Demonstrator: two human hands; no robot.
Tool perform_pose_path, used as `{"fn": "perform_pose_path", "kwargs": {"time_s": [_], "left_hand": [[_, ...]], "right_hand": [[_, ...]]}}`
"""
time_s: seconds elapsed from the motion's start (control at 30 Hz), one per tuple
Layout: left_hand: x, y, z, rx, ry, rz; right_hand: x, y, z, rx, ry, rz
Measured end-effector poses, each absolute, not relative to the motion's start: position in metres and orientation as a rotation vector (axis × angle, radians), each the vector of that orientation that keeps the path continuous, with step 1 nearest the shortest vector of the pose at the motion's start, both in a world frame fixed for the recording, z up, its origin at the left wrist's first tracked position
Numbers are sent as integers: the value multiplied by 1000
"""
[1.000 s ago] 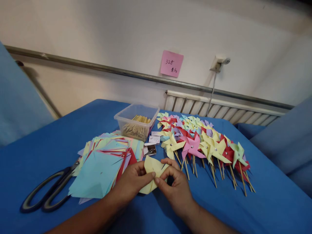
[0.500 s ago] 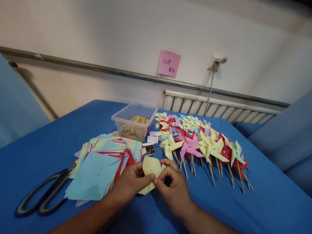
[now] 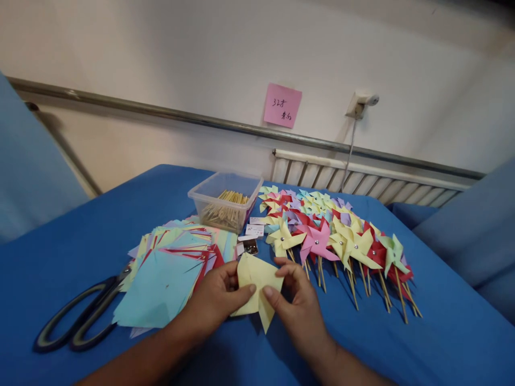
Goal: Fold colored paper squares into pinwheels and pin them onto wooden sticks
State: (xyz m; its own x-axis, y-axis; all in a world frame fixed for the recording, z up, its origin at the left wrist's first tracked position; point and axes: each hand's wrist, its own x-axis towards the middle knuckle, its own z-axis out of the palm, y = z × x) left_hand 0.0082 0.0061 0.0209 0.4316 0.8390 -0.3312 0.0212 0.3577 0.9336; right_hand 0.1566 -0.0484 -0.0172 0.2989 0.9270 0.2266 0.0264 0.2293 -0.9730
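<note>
At lower centre, the left hand (image 3: 215,300) and right hand (image 3: 295,303) pinched a yellow paper square (image 3: 257,284) above the blue cloth (image 3: 442,332); loosened fingertips could let its folded points spring open.

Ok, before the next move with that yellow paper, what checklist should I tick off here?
1. Yellow paper held by both hands: ok, left hand and right hand pinch it.
2. Paper folds brought to its centre: cannot tell.
3. Pin box near the hands: ok, just behind the paper.
4. Sticks in the tub: ok, plenty.
5. Scissors away from the fingers: ok, far left.
6. Finished pinwheels not under the hands: ok, to the right.
</note>
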Motion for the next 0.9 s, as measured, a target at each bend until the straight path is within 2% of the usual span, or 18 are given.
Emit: {"fn": "perform_pose_path", "kwargs": {"time_s": [0.17,0.3,0.47,0.73,0.9], "left_hand": [[5,4,21,1186,919,558],[3,0,18,1248,872,517],[2,4,14,1191,917,529],[5,-3,23,781,817,707],[14,-8,11,860,823,674]], "right_hand": [[165,-45,-14,-1028,-954,1312],[162,-47,-14,-937,-984,1494],[155,-46,-16,-930,-868,1498],[155,-38,-17,-954,-630,1252],[150,-38,-18,-969,-555,1191]]}}
